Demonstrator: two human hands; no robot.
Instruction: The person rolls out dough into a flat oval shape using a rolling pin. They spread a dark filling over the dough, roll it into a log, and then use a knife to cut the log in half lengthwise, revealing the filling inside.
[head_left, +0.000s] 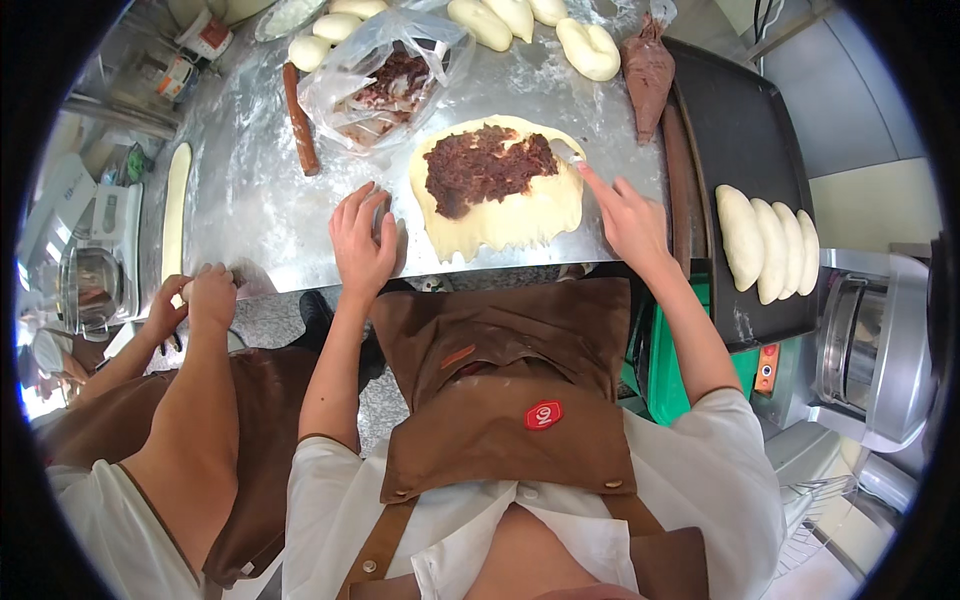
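Observation:
A flattened sheet of pale dough (517, 225) lies on the floured metal table in front of me. Dark, lumpy filling (480, 172) covers much of its far half; the near part is bare, with a ragged edge. My right hand (634, 225) is at the sheet's right side, index finger extended along a small metal spreading tool (564, 148) whose tip meets the filling's right end. The fingers partly hide the tool, so its exact kind is unclear. Left of the dough, apart from it, my left hand (364, 244) rests by the table's front edge, fingers spread, holding nothing.
Behind the dough are a plastic bag (330, 97) of filling, a wooden rolling pin (301, 124) and several dough pieces (589, 51). A brown-filled piping bag (648, 82) lies near a black baking tray (739, 135) holding shaped dough (739, 240). At left, a co-worker's hands (202, 296) handle a dough strip (176, 202).

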